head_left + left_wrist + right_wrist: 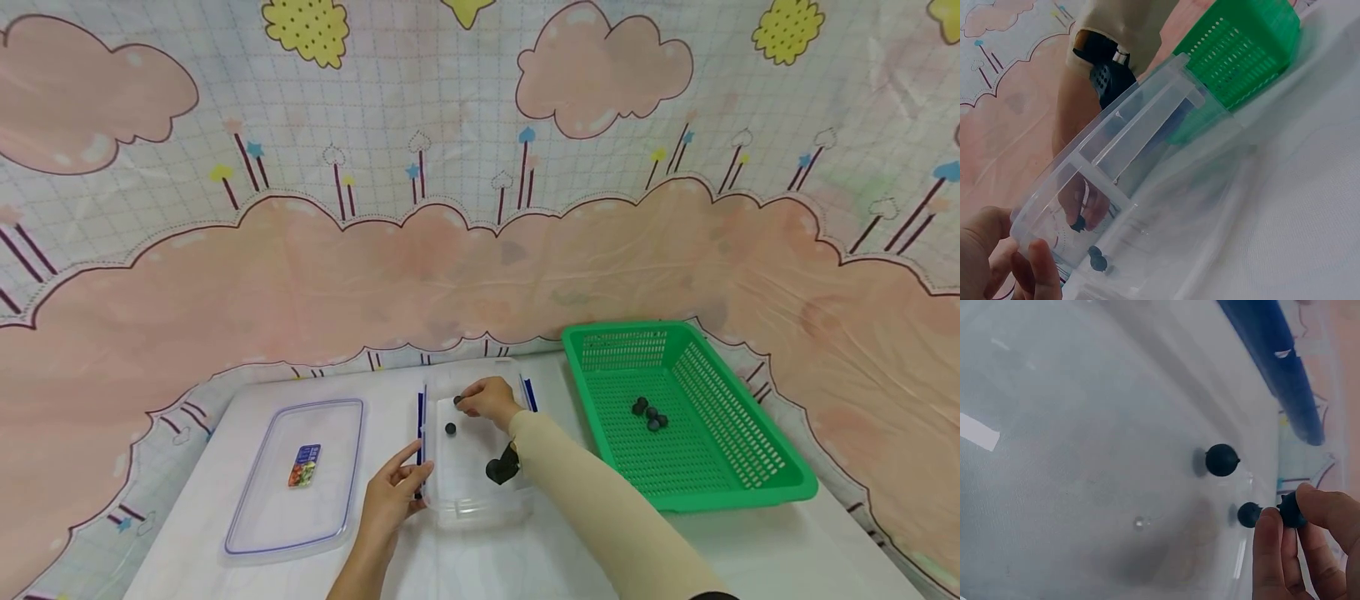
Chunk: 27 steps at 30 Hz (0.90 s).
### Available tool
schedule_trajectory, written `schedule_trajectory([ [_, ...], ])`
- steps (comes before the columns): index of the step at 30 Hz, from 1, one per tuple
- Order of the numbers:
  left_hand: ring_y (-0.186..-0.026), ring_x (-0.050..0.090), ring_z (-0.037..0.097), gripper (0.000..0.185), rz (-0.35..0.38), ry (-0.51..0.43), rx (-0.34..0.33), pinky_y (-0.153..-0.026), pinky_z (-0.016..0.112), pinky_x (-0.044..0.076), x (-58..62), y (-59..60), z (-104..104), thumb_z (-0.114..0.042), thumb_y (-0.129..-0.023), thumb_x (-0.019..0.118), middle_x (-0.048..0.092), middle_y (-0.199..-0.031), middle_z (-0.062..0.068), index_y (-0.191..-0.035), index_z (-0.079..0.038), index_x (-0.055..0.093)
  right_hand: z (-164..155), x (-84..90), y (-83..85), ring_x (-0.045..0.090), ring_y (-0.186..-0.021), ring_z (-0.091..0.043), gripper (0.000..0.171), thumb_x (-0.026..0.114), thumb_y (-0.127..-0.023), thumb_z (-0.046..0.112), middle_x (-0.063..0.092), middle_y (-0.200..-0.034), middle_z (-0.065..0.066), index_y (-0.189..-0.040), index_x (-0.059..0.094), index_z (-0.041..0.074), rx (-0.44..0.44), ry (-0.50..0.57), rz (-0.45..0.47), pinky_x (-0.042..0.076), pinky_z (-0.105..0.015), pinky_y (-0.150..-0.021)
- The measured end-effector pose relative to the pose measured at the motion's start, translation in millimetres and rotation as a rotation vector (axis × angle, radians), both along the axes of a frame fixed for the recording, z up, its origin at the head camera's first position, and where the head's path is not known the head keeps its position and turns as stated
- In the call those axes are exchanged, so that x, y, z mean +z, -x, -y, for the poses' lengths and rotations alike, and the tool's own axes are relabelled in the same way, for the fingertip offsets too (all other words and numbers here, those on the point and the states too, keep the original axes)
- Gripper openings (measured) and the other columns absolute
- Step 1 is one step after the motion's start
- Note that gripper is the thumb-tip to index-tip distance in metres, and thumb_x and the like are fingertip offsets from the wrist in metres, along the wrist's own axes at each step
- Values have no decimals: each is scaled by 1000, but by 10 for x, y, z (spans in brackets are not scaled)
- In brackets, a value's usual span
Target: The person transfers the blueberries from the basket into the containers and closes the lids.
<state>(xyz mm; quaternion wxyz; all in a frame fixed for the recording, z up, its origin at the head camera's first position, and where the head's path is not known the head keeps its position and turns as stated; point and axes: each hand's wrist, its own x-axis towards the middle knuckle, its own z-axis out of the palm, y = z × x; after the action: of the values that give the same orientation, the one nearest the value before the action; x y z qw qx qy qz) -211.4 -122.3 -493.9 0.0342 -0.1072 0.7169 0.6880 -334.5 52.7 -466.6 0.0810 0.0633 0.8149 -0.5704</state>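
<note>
A clear plastic container (495, 508) with blue side clips lies in front of me. My left hand (390, 492) grips its left side, and in the left wrist view the thumb and fingers (1041, 269) are at the container's edge. Over the far left part of the container, my right hand (491, 400) pinches a dark blueberry (1291, 510) between thumb and fingers. Two other blueberries lie on the container floor: one (1221, 460) by itself, another (1249, 514) right beside the fingertips.
To the right stands a green perforated basket (720, 502) holding several blueberries (651, 414). A clear lid (330, 433) with a blue seal and a printed label (304, 465) lies flat on the left. Behind the white table (187, 517) hangs a patterned cloth (420, 283).
</note>
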Motion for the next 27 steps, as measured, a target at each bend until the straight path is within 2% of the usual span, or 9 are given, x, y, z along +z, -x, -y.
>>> schedule_trajectory([
  [8,-72,49,7,53,5,-8,-2,-56,22,53,-14,8,-26,-19,-91,72,57,-87,-3,-140,-10,56,-43,-98,-12,65,-72,-13,16,80,-80,7,71,-86,-7,-94,73,3,-62,-90,29,56,-26,-72],
  [11,-72,48,7,53,6,-16,-9,-56,22,53,-20,-1,-26,-19,-91,71,56,-87,-3,-141,-10,55,-59,-97,-38,64,-73,-14,18,80,-80,9,71,-86,-6,-96,73,3,-63,-104,36,53,-25,-70],
  [14,-72,48,7,53,10,-25,-8,-56,22,53,-18,-11,-30,-18,-92,71,56,-86,-4,-141,-9,54,-98,-19,-60,67,-78,-16,23,78,-83,11,71,-92,-8,-103,72,2,-22,-98,6,54,-26,-73],
  [17,-72,49,7,52,17,-25,-3,-56,22,53,-11,-12,-34,-17,-91,71,57,-86,-3,-140,-10,55,-225,192,-50,70,-90,-27,28,74,-86,8,71,-103,-16,-111,68,-3,19,-33,-64,58,-29,-80],
  [22,-73,50,8,52,18,-9,-1,-57,22,53,13,-6,-31,-17,-91,71,57,-87,-2,-140,-10,55,-821,626,55,70,-96,-30,32,66,-90,0,65,-116,-29,-118,61,-14,-5,65,-184,57,-35,-89],
  [25,-73,49,8,52,18,-9,1,-57,22,53,23,-7,-23,-17,-91,71,56,-88,-2,-140,-10,55,-1353,773,62,67,-104,-29,39,63,-94,4,59,-126,-31,-126,55,-16,-30,29,-215,54,-37,-95],
  [27,-72,49,8,52,19,-11,2,-56,22,53,21,-5,-18,-17,-91,71,56,-87,-3,-140,-10,55,-1701,811,-2,60,-117,-36,44,59,-97,7,53,-134,-32,-133,49,-15,-52,-6,-209,50,-39,-101],
])
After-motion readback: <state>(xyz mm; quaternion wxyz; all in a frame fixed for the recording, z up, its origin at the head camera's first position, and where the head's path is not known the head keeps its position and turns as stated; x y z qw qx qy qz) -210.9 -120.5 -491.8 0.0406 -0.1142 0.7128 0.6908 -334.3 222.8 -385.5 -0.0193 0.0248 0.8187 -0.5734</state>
